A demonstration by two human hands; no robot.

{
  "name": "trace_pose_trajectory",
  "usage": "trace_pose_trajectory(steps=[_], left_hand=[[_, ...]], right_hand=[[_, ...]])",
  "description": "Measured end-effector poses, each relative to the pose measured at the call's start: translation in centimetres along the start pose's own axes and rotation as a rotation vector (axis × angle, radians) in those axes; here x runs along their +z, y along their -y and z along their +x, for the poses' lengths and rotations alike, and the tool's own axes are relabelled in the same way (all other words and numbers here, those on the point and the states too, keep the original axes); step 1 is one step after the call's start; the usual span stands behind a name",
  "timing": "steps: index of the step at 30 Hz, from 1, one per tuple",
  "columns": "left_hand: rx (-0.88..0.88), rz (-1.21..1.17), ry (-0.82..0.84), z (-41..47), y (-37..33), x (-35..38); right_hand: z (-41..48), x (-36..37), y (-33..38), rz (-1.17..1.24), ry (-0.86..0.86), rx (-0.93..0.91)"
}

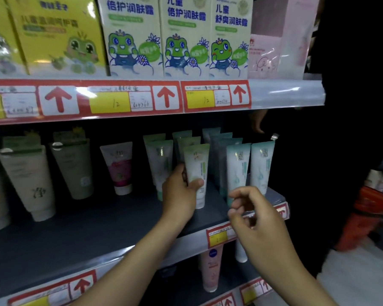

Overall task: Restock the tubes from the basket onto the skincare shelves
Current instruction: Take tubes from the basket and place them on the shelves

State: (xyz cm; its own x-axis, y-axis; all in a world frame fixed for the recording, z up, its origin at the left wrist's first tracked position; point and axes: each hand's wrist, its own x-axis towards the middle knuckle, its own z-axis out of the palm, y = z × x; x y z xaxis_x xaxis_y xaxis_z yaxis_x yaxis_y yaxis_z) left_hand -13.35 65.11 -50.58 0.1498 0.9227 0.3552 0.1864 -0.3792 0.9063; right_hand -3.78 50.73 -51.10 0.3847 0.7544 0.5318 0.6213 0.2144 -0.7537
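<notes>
My left hand (180,191) grips a white tube with a green top (197,171), standing cap down at the front of the middle shelf (97,230). Behind it stand rows of similar green-topped tubes (160,160). To its right are teal-topped tubes (238,166) in rows. My right hand (252,215) hovers in front of the shelf edge below the teal tubes, fingers loosely curled and holding nothing. The basket (369,215) shows as a red blur at the far right.
Grey-green tubes (27,180) and a pink-labelled tube (119,166) stand at the left of the middle shelf. Frog-printed cartons (133,38) fill the shelf above. A pink tube (210,270) stands on the lower shelf. Red price strips (164,98) line the edges.
</notes>
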Motion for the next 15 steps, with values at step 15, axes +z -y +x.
trace_pose_trajectory(steps=[15], left_hand=[[0.2,0.309,-0.09,-7.0,-1.0,-2.0]], right_hand=[[-5.4,-6.2,-1.7,-0.438,0.057,0.013]])
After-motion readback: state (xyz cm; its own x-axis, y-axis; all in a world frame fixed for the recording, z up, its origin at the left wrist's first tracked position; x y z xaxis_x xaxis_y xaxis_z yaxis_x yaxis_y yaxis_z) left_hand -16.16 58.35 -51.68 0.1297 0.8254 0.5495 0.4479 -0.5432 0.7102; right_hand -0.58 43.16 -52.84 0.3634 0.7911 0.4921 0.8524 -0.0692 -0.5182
